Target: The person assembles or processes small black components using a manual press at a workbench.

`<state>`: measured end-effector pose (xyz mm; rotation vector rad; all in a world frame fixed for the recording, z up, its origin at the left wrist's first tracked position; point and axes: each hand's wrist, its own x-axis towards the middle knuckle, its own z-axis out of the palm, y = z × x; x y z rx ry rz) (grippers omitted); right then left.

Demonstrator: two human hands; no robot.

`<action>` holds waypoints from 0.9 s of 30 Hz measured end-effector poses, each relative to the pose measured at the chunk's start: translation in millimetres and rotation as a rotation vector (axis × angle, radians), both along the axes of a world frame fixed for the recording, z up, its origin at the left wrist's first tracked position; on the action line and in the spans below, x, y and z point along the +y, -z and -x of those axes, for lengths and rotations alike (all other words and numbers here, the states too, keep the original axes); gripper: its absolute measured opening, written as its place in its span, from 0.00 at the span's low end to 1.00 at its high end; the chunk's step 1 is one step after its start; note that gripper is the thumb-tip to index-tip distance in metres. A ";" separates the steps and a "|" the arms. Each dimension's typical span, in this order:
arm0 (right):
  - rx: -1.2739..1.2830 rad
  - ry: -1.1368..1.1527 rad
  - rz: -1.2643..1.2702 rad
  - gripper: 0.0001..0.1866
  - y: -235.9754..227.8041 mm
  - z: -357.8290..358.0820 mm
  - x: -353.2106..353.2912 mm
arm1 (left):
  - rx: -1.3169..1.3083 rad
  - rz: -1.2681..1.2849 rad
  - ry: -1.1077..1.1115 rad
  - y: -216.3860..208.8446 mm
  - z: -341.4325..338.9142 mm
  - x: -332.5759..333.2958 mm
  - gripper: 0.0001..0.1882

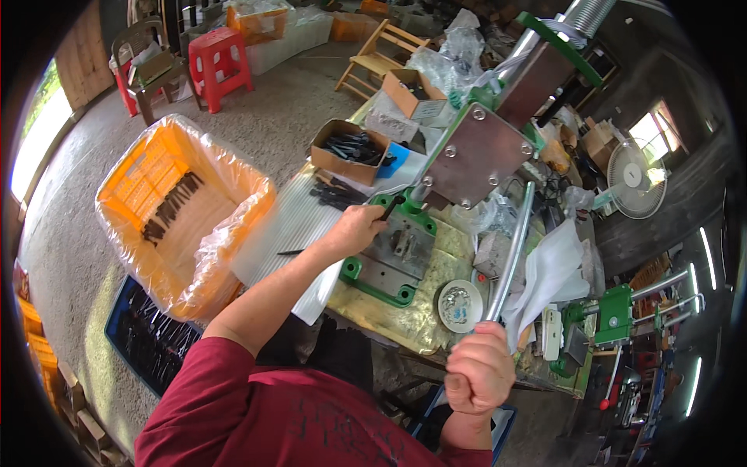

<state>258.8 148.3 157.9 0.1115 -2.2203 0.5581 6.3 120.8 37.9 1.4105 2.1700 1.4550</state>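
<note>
My left hand is closed around a slim black part, whose dark end points up beside the head of a green hand press. Below that part lies the press's steel base plate, with a small metal fixture on it. My right hand grips the lower end of the long shiny press lever. Close to my left hand, several black parts lie in a pile on a white ribbed sheet. A cardboard box behind them holds more black parts.
A plastic-lined orange crate with a row of black pieces stands at the left. Below it sits a blue tray of dark parts. A white bowl of small metal bits, a phone and a second press are at the right.
</note>
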 end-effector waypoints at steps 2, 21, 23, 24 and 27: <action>0.101 0.047 0.064 0.12 -2.6 -1.7 -3.0 | -0.033 0.062 -0.027 -1.5 8.7 -16.4 0.07; 0.428 0.197 0.108 0.16 9.9 1.4 -9.8 | 0.290 0.651 -0.015 50.9 40.7 -124.6 0.10; 0.457 0.209 0.119 0.15 12.4 0.8 -9.0 | 0.311 0.636 -0.005 54.0 41.0 -124.5 0.10; 0.486 0.199 0.143 0.14 14.6 -0.2 -7.2 | 0.313 0.632 -0.014 55.7 41.0 -124.9 0.10; 0.565 0.187 0.221 0.14 19.9 -1.6 -5.8 | 0.304 0.640 -0.028 56.5 41.2 -125.8 0.10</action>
